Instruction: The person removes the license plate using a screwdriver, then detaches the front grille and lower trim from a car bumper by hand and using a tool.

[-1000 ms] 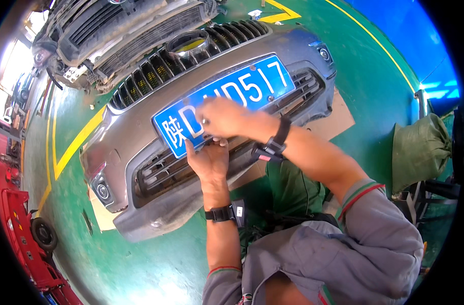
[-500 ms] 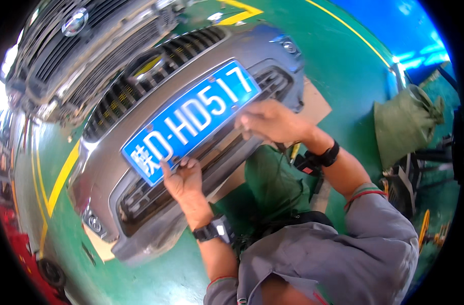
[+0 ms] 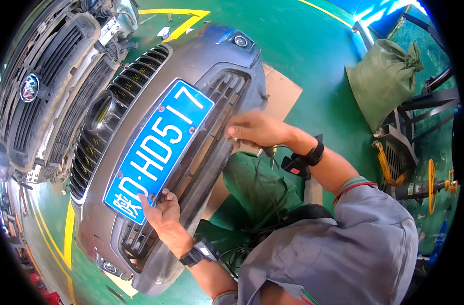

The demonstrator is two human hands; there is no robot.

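Observation:
A blue license plate (image 3: 158, 151) with white characters and a white border lies across a grey-brown car front bumper (image 3: 84, 230). Near the plate's lower left end is my left hand (image 3: 163, 216). Its thumb reaches onto the plate's face while the other fingers curl at the lower edge, so the hand grips that edge. Over the bumper's lower grille (image 3: 224, 96), just off the plate's lower right edge, is my right hand (image 3: 260, 128). Its thumb and fingers are pinched together; a small bit shows at the fingertips, too small to name.
Left of the bumper stands the stripped front of a car (image 3: 46, 96) with its grille exposed. Cardboard (image 3: 280, 94) sits under the bumper on the green floor. A tied green sack (image 3: 382, 81) and a black metal frame (image 3: 402, 147) stand at the right.
The view has turned, so plate and bumper now stand steeper. My right hand has moved off the plate's edge to the lower grille; my left hand stays at the plate's lower left end.

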